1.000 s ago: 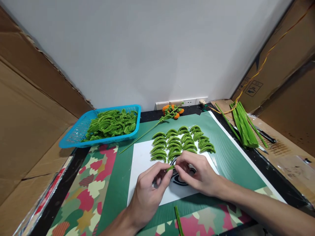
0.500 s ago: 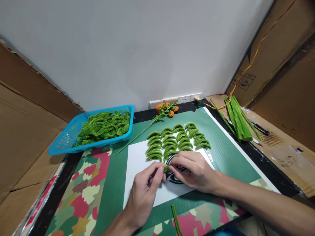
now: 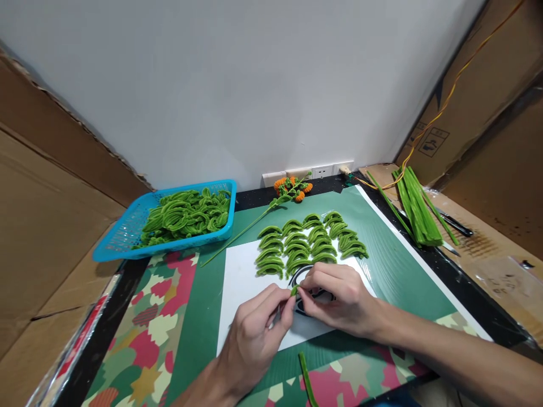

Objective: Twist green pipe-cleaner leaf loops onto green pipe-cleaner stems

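Note:
My left hand [image 3: 265, 316] and my right hand [image 3: 339, 291] meet over a white sheet [image 3: 237, 294] with black print. Between their pinched fingertips is a short green pipe cleaner [image 3: 294, 290], mostly covered by the fingers. Just beyond my hands, several curved green pipe cleaner pieces [image 3: 297, 246] lie in columns. Nearer to me, one straight green pipe cleaner [image 3: 307, 379] rests on the mat's patterned edge.
A blue plastic basket [image 3: 123, 255] heaped with bent green pieces stands at the left. An orange pipe cleaner flower [image 3: 292, 186] lies near the wall sockets [image 3: 322, 171]. At right are a bundle of green pipe cleaners [image 3: 418, 215], a black-handled tool [image 3: 456, 224] and cardboard [image 3: 500, 135].
The whole view has shifted slightly, so things appear a little further right. My fingertips have drawn closer together around the short pipe cleaner, and less of it shows.

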`<state>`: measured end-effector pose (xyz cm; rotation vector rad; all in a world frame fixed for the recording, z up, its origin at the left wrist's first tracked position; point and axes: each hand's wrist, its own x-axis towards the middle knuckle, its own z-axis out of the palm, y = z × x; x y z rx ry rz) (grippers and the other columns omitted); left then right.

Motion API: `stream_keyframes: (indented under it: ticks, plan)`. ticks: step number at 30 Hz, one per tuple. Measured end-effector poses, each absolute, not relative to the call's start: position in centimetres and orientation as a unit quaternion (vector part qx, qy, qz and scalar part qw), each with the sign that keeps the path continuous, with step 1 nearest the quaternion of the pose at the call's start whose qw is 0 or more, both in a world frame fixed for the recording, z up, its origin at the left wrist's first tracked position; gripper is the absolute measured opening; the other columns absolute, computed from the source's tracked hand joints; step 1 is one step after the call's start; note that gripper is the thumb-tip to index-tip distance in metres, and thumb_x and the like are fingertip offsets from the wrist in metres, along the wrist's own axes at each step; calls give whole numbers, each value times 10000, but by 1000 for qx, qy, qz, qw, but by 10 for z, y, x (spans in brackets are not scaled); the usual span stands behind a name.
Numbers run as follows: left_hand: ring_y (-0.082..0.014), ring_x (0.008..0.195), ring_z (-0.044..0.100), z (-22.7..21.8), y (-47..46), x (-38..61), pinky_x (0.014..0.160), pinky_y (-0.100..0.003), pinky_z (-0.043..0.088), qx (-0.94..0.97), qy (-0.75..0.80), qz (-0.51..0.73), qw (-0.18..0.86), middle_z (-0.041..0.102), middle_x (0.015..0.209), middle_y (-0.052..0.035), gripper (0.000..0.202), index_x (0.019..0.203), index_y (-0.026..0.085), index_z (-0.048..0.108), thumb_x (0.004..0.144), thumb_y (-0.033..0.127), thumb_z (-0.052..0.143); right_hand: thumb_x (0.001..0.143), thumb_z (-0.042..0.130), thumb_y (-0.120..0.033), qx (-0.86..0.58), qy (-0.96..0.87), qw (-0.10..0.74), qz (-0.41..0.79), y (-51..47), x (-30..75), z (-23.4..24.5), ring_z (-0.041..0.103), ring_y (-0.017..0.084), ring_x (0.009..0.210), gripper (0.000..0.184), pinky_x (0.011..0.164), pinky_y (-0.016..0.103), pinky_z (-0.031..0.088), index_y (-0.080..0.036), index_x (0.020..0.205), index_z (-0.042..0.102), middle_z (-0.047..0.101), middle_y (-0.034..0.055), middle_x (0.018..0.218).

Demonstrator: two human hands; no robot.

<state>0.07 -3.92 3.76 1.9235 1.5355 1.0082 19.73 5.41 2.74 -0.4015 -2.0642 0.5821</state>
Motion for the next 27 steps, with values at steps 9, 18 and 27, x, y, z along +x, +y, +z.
stream_keyframes:
  ticks: [9,18,27]
  plan:
    - [-66,499,461,40,-35,3,463,-196,329,459,518,473,545,700,798,-5,322,1138,181,745,1049,487,697,1024,686,-104,-86,-830,520,181,59,197,22,744,174,765,80,657,262,592,-138,1092,712,790,99,909]
    - [-42,371,429,40,-30,5,368,-145,290,416,502,497,572,575,527,58,382,913,137,757,892,494,892,1032,681,-137,-91,-842,508,159,59,199,24,732,161,710,51,604,268,580,-171,1067,697,785,67,849]
    - [-64,382,464,44,-35,4,364,-173,316,436,533,493,532,605,545,19,287,848,157,845,900,437,881,1014,677,-109,-69,-850,504,135,59,202,22,683,164,662,80,563,278,544,-161,1074,679,763,74,840]
